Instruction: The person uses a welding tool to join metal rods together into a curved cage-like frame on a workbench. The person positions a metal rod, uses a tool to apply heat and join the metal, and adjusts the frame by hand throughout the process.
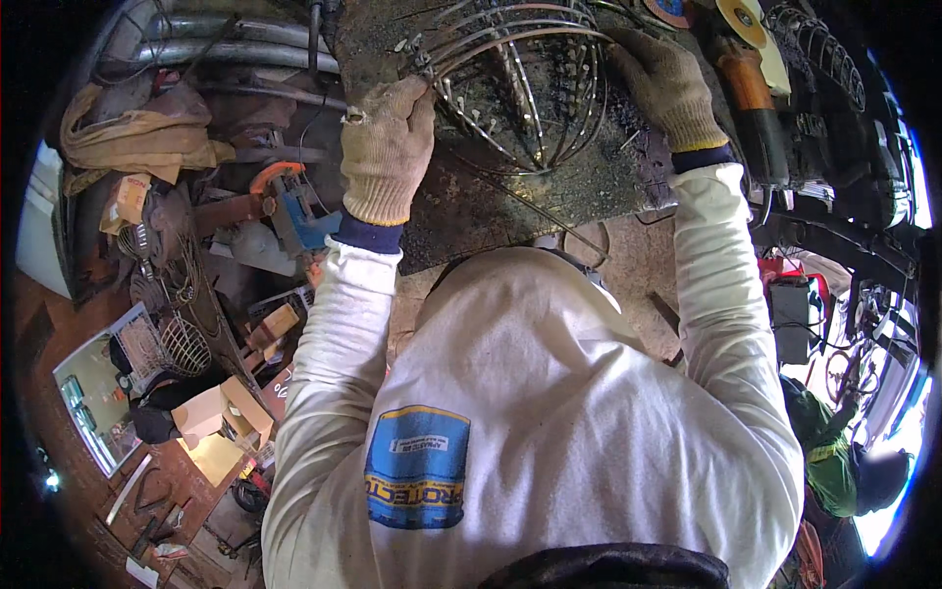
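Note:
A cage of bent metal rods [538, 128], rounded like a basket, rests on the dark, gritty worktop [461, 211]. My left hand [389, 147], in a worn knitted glove, is closed on the cage's left side, with thumb and fingers at the rim. On the opposite side my right hand [669, 90], gloved alike, grips the rim near its right end; its fingertips are partly hidden. Small pale bits cling to several of the rods. A thin straight rod [549, 218] slants toward me from under the cage.
At the right of the worktop lies an angle grinder [748, 83] with a yellow disc. Metal pipes [235, 54], brown cloth [147, 133], a blue-and-orange tool [299, 216] and an open cardboard box [224, 417] crowd the left. A person in green [829, 452] is at the right.

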### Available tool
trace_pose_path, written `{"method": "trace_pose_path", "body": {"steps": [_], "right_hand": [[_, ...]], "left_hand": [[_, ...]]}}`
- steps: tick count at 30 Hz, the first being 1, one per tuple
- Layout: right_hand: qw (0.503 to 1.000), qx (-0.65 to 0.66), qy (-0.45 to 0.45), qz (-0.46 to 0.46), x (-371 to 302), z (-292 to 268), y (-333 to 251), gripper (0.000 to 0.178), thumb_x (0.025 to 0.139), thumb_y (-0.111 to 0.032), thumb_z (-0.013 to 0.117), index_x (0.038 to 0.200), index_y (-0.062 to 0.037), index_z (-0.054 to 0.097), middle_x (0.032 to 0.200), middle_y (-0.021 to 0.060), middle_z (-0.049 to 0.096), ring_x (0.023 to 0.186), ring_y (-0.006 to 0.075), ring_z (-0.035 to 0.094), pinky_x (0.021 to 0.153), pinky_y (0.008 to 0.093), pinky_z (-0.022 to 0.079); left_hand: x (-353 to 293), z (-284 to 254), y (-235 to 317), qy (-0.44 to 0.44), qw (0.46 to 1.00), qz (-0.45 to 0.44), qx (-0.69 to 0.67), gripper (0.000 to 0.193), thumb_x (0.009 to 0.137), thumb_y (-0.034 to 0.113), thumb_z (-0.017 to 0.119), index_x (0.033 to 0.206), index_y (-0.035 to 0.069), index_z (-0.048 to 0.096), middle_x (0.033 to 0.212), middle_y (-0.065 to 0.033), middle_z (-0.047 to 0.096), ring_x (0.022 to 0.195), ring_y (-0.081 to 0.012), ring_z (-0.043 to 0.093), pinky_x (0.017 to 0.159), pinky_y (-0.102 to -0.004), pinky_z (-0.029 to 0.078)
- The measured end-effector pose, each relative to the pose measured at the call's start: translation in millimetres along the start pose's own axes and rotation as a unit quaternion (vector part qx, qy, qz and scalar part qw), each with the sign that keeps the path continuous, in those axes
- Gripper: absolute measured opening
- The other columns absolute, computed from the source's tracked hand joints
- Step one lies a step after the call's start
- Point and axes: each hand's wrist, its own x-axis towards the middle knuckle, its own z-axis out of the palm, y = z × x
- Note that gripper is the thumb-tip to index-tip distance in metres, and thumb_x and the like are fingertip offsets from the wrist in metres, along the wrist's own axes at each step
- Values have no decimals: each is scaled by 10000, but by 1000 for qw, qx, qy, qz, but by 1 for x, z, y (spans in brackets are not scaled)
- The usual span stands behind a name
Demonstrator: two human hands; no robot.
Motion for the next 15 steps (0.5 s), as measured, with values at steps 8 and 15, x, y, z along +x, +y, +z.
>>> {"method": "trace_pose_path", "body": {"steps": [8,15], "right_hand": [[998,-31,-30,45,0,-1,-5,371,991,-423,603,1250,-183,716,1161,151,728,1115,361,674,948,459,541],[988,-110,-56,98,-4,-1,-21,386,1011,-468,545,1284,-241,697,1176,131,731,1112,344,685,951,460,549]], "left_hand": [[1,0,-1,-7,999,20,24,147,895,176,727,994,72,760,969,-134,758,871,-341,727,759,-423,587],[0,0,-3,11,996,66,57,136,886,153,730,1000,82,751,971,-123,758,852,-332,727,734,-408,589]]}}
